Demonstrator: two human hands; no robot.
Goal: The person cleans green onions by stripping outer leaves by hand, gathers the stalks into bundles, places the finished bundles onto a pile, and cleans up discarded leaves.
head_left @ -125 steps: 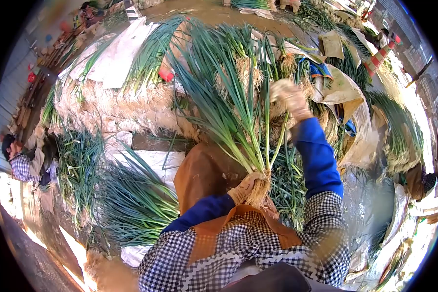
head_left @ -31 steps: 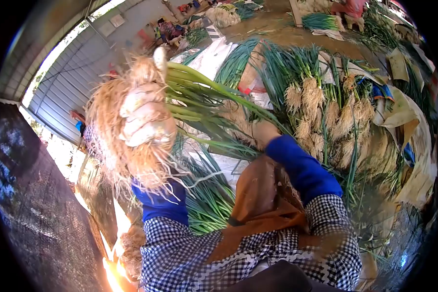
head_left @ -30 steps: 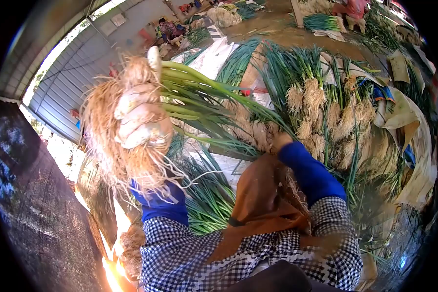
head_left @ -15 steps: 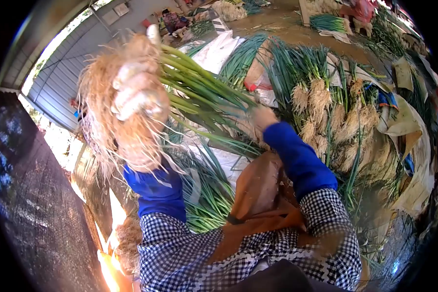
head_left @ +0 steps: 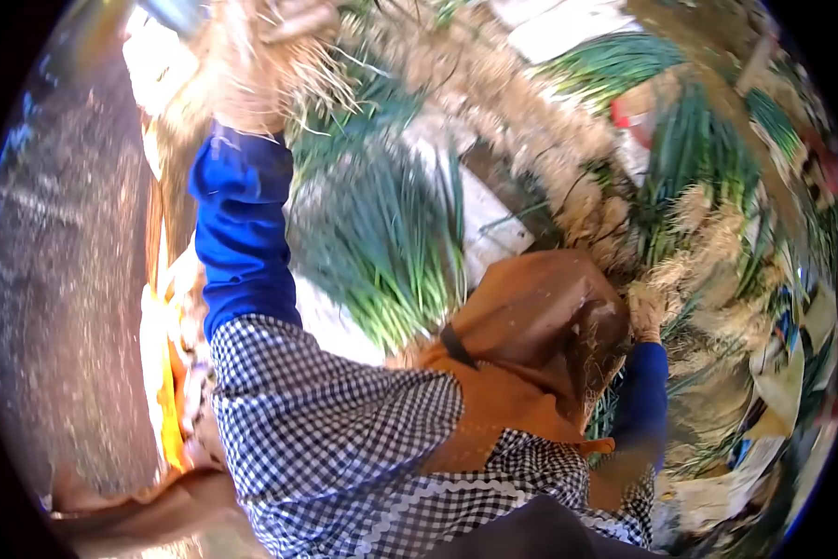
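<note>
Head | left hand (head_left: 298, 22): 1 rooted bunch (head_left: 324, 82) | scallions (head_left: 386, 247) on white sheet (head_left: 496, 228)

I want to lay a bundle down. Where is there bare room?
Two bare patches of white sheeting show: one between the laid green onions and the brown apron, crossed by a stray leaf; a narrower one between those onions and the left sleeve. It is crowded around the right hand, among heaped roots.
</note>
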